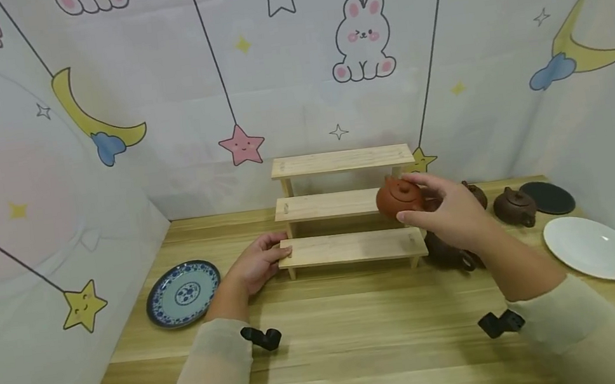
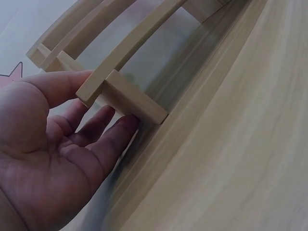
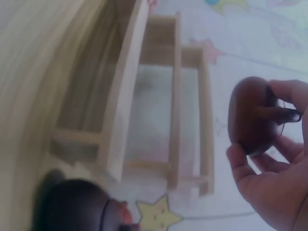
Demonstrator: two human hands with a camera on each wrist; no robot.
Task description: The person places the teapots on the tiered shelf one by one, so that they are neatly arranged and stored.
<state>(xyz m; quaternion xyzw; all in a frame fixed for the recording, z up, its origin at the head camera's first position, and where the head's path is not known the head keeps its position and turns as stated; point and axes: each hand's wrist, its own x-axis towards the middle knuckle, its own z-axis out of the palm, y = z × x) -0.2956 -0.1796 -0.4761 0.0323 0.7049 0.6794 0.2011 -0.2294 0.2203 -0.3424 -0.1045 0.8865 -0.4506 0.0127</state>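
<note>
Reddish-brown round clay teapot (image 1: pixel 396 200) is hovering near a pale three-tier wooden stand (image 1: pixel 349 248), gripped by the right hand (image 1: pixel 456 213); the left hand (image 1: pixel 259 262) is pinching the stand's left end; a dark-brown teapot (image 1: pixel 443 253) is standing alongside.

It seems a staged tabletop corner: white cloth (image 1: pixel 293 72) with printed cartoon moons (image 1: pixel 591 59) and stars (image 1: pixel 242 145) hangs behind the three-tier pale wooden shelf (image 1: pixel 332 204), and a flat wood-grain table (image 1: pixel 360 339) lies beneath it.
</note>
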